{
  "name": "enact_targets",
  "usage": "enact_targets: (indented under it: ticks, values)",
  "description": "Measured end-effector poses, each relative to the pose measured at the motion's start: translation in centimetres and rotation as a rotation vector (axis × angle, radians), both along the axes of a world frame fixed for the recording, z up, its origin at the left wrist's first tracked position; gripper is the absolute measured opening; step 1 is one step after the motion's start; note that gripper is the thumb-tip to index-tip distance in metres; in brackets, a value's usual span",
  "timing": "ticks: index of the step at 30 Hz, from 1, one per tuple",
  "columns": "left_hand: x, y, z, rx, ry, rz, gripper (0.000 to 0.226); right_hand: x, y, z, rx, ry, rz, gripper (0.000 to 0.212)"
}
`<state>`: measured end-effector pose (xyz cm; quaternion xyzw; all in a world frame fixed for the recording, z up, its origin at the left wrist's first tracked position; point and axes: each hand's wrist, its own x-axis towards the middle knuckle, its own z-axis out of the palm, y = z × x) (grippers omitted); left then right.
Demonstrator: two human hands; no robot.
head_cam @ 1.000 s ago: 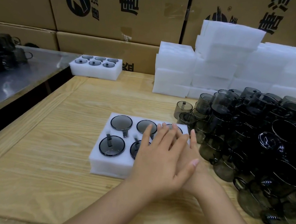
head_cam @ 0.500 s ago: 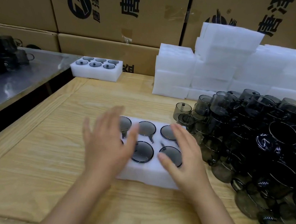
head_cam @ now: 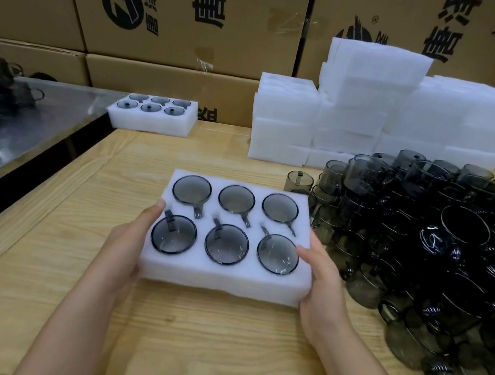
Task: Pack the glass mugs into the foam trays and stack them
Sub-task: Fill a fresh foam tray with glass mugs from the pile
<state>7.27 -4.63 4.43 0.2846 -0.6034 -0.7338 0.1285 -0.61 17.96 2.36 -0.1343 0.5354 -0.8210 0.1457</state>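
Wooden table (head_cam: 42, 254) — steel bench (head_cam: 27, 127), cardboard cartons (head_cam: 184, 12) behind

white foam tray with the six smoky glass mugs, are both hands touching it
Touching. Head view: the left hand grips the left end of the white foam tray, the right hand the right end, thumbs on top.

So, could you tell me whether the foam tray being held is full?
Full: all six pockets of the foam tray hold a mug.
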Motion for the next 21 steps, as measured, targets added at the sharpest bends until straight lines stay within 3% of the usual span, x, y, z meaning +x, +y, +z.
enact_targets:
  ticks: [3,6,8,12,17,19,21]
  values:
    - [0.1,0.1,0.5,0.191,0.121,0.052,0.041,-0.2,0.1,0.6,-0.041,-0.041,0.083,0.055]
    - [0.1,0.7,0.5,0.559,0.316,0.309,0.054,-0.1,-0.4,0.3,-0.089,-0.14,0.08,0.067]
    - [-0.1,3.0,0.5,0.711,0.461,0.362,0.062,0.2,-0.8,0.0,-0.158,-0.196,0.044,0.07]
    - [-1.1,9.1,-0.4,0.522,0.348,0.13,0.065,0.5,-1.1,-0.3,-0.179,-0.144,-0.004,0.067]
    - [-2.6,7.4,-0.9,0.519,0.273,0.275,0.055,1.2,-1.8,-1.2,-0.042,0.054,0.037,0.073]
    - [-3.3,5.4,-0.4,0.524,0.257,0.251,0.054,1.9,-2.0,-1.7,0.064,0.151,0.023,0.065]
    - [-4.9,3.2,0.6,0.531,0.242,0.286,0.057,2.1,-1.7,-2.1,0.314,0.298,0.007,0.064]
